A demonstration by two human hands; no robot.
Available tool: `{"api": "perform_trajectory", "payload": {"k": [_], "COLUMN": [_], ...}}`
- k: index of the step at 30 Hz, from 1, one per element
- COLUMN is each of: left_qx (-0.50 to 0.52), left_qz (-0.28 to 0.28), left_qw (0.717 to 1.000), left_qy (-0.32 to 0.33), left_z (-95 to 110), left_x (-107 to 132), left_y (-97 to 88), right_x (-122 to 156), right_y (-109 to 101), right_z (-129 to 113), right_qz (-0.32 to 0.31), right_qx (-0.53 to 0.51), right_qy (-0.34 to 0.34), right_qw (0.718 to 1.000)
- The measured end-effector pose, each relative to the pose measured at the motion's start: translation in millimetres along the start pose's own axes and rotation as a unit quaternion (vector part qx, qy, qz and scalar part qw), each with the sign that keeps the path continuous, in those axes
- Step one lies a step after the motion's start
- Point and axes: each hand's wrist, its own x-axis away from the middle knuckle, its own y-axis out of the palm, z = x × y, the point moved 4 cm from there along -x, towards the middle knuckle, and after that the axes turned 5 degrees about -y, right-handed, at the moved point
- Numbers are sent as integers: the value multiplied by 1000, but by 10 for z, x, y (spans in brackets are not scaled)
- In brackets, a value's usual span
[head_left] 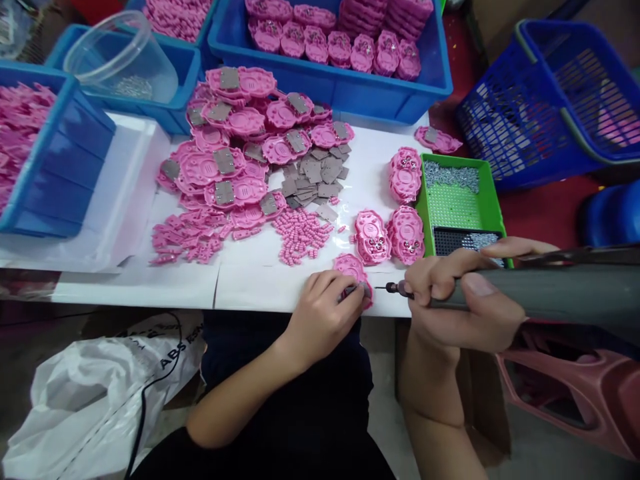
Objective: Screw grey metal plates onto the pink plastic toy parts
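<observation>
Here at the front edge of the white, flat tabletop (265, 290), the left hand (325, 310) curls over a pink, scallop-edged plastic casing (350, 265), fingers pinching its near side. The right hand (465, 300) wraps tight round a grey-green, cylindrical power screwdriver (565, 287), its thin metal bit (381, 287) just beside the casing. That casing looks light, stiff, perhaps slippery; best held by the rim, fingertips clear of the bit.

Left grip (327, 315) is curled palm-down — right grip (463, 300) firmly wrapped.
</observation>
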Motion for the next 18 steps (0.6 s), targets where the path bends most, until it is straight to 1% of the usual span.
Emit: {"api": "perform_trajectory", "payload": {"k": [2,4,9,13,18], "left_qx": [3,6,2,-4,-5], "left_qz": [5,9,13,8,6], "left_qw": [1000,1000,1000,1000,1000], "left_qy": [0,2,10,12,14], "left_z": [-6,-5,2,1,1], "left_x": [3,-3,-22,-18,-15], "left_y": [7,5,-6,-2,-14], "right_x": [-15,-17,10,21,6], "right_y": [40,65,77,83,114], "right_z": [2,30,94,134,151], "right_qz": [-15,-22,-17,-21,-46], "right_qx": [-42,-43,-24,-35,-42], "right_qy": [-29,-26,-10,-16,-16], "right_qw": [999,999,1000,999,998]}}
